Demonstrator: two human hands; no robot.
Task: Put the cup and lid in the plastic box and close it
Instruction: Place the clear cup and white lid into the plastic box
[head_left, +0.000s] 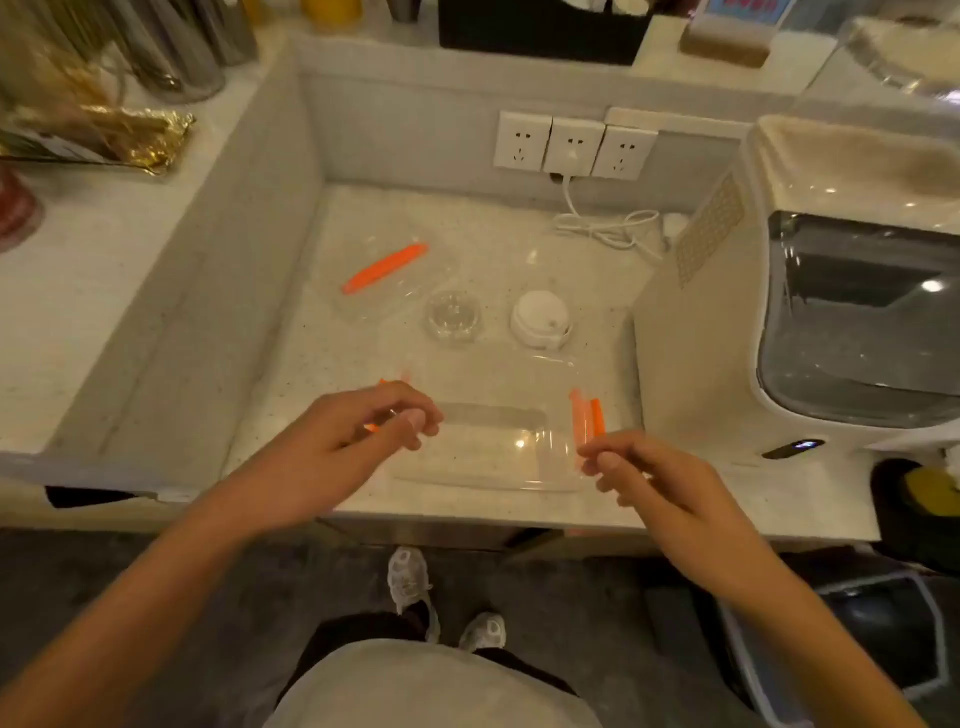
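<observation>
Fingers of both hands, left hand (384, 421) and right hand (639, 467), pinch orange clips at ends of clear plastic box (488, 447); ribbed cup (453, 315), white round lid (540, 318) behind.

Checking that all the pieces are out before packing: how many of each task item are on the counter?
Clear plastic box: 1
Clear box lid with orange clip: 1
Clear cup: 1
White lid: 1
Total: 4

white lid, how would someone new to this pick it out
Start at the big white machine on the right of the counter. Just to its left lies the white lid, a round opaque dome. The cup beside it is clear, not white.
</observation>
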